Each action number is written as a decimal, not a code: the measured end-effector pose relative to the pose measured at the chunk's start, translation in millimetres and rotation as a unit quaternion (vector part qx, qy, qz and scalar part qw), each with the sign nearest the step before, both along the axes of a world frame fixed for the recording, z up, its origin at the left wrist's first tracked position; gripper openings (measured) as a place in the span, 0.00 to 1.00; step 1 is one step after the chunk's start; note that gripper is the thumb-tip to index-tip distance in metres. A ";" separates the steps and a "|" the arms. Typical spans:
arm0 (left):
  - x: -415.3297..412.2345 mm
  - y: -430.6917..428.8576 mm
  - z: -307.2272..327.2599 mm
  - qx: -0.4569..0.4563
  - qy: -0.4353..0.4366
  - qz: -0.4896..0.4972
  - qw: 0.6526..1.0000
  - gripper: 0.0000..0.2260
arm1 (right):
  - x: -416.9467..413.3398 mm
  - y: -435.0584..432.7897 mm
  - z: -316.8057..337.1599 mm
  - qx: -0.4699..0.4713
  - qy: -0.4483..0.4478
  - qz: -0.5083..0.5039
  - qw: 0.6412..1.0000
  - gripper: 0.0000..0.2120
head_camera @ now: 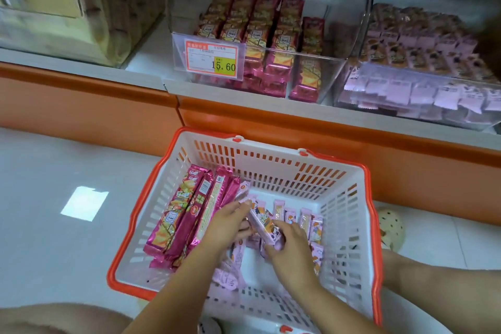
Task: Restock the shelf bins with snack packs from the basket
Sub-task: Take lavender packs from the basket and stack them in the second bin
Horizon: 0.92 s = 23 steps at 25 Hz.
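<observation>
Both hands are inside the basket [349, 214] on the floor. The left hand [230, 222] and right hand [288, 245] together grasp a stack of pale pink snack packs [264, 221]. Magenta packs [184, 214] lie along the basket's left wall.

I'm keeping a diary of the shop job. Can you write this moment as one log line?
stage: gathering | left hand and right hand: on light pink packs | place: basket | magenta packs: untouched
</observation>
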<state>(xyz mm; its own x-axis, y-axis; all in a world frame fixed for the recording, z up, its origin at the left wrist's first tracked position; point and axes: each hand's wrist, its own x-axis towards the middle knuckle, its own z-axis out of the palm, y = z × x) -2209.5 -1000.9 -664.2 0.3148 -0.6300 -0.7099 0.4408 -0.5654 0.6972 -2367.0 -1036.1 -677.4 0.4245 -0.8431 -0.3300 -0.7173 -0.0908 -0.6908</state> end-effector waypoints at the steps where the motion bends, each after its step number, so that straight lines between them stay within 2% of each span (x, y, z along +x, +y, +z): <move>1: 0.8 -1.5 4.0 -0.004 0.020 0.015 1.000 0.17 | -2.6 3.6 6.4 -0.003 -0.014 0.006 1.000 0.24; 6: -7.7 -5.1 24.5 -0.048 0.055 0.005 0.997 0.17 | -24.3 9.2 34.5 0.011 -0.104 -0.039 0.994 0.24; 12: -15.6 -1.3 41.5 -0.079 0.040 0.001 0.996 0.13 | -28.0 10.6 43.8 0.013 -0.105 -0.037 0.994 0.23; 15: -14.6 -1.7 58.0 -0.090 0.011 0.003 0.996 0.11 | -21.0 8.7 60.1 0.011 -0.120 -0.034 0.992 0.19; 19: -19.8 -24.0 129.6 -0.174 -0.097 -0.042 0.979 0.08 | -12.8 -17.8 122.7 -0.062 -0.135 -0.026 0.989 0.17; 21: -22.0 -43.5 185.1 -0.251 -0.156 -0.054 0.954 0.07 | -15.5 -43.4 177.0 -0.120 -0.153 -0.029 0.981 0.16; 23: -20.8 -66.4 234.5 -0.326 -0.237 -0.059 0.913 0.09 | -24.2 -76.3 237.0 -0.183 -0.213 -0.049 0.959 0.12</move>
<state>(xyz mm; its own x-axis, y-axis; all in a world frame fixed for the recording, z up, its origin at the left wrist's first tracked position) -2230.3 -1067.3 -429.6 0.3917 -0.9198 0.0257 -0.0344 0.0133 0.9993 -2391.2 -1112.3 -440.4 0.3673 -0.9125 0.1801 -0.3956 -0.3285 -0.8577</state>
